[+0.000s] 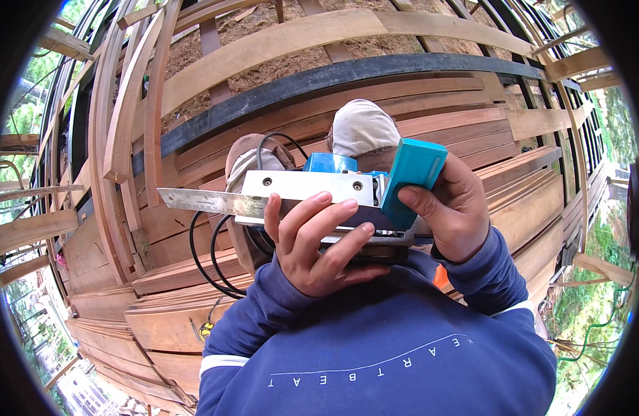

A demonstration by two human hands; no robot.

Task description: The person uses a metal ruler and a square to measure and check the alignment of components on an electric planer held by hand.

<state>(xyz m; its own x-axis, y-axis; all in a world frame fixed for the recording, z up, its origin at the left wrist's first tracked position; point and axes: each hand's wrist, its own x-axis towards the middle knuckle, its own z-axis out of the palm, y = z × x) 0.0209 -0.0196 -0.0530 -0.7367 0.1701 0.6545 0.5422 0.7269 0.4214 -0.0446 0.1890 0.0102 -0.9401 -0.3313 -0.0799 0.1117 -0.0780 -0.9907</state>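
An electric planer (299, 184) with a blue-teal body lies tipped on its side across my lap, a silver metal plate with two screws turned up. My right hand (454, 211) grips its right end, thumb pressed on the flat teal part (416, 177). A steel ruler (208, 201) with a slanted tip reaches out to the left along the planer's lower edge. My left hand (312, 243) is closed on the ruler's inner end, its fingers resting against the planer. What lies beneath the left fingers is hidden. A black cord (210, 260) loops beside the planer.
My shoes (364, 128) rest on stacked brown boards (444, 132). A dark beam (347, 75) crosses ahead, with a wooden frame over bare soil (264, 59). Long planks (129, 139) stand at left. A yellow-black tape measure (206, 328) lies at lower left.
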